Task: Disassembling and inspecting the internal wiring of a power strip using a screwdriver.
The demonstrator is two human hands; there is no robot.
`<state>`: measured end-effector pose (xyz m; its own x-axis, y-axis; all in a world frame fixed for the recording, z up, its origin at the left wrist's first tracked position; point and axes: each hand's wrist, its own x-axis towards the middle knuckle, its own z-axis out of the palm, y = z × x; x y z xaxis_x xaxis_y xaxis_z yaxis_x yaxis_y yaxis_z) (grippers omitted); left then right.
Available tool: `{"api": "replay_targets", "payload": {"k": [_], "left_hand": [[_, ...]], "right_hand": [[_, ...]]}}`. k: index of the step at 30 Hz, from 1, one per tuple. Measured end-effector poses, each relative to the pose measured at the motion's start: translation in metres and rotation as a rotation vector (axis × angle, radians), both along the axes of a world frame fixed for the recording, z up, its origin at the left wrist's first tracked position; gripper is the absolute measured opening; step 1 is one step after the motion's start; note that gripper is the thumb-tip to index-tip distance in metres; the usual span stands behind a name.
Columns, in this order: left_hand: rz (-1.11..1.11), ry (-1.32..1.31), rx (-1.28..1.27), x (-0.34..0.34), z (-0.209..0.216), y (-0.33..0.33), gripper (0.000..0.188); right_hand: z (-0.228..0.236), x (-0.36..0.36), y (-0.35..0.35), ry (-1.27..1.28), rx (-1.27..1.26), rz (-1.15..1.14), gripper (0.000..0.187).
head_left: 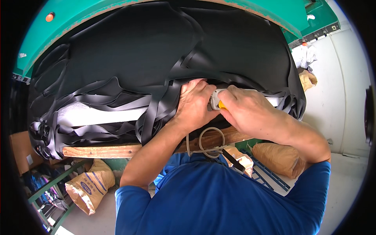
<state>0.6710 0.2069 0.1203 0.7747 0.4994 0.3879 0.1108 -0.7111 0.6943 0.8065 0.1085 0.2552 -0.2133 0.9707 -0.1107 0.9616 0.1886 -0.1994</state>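
Observation:
A wide black sheet (125, 47), smooth and rubber-like, drapes over the work surface, with loose black strips (102, 98) hanging in folds along its near edge. My left hand (194, 105) is at the middle of that edge, its fingers curled on the black material and partly hidden. Right beside it, my right hand (244, 105) grips a small grey hand tool (215, 99) with a yellow part. The two hands almost touch around the tool. Its working end is hidden between them, so I cannot make out its exact kind.
A wooden rail (102, 151) runs along the front, with a pale looped hose (212, 129) by it. Green machine frame (70, 23) arches over the far side. Brown paper sacks (92, 184) stand on the floor at left and right; a blue slatted rack (270, 176) lies at right.

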Motion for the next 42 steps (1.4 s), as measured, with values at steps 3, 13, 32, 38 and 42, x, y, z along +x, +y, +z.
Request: {"api": "replay_targets", "payload": {"k": [3, 13, 32, 38, 42], "left_hand": [[0.034, -0.016, 0.005, -0.001, -0.002, 0.000, 0.053], [0.028, -0.052, 0.011, 0.003, -0.002, 0.001, 0.050], [0.019, -0.056, -0.038, 0.001, -0.001, 0.002, 0.047], [0.030, -0.067, 0.021, 0.002, -0.002, 0.001, 0.048], [0.007, -0.020, -0.007, 0.002, -0.001, 0.002, 0.048]], "right_hand": [[0.008, 0.001, 0.010, -0.058, 0.006, 0.045, 0.016], [0.011, 0.010, 0.026, -0.019, -0.081, 0.294, 0.013], [0.019, 0.001, 0.027, 0.012, -0.065, 0.147, 0.021], [0.018, 0.015, 0.024, 0.179, -0.154, 0.224, 0.021], [0.009, 0.008, 0.018, 0.026, -0.028, 0.120, 0.013]]}}
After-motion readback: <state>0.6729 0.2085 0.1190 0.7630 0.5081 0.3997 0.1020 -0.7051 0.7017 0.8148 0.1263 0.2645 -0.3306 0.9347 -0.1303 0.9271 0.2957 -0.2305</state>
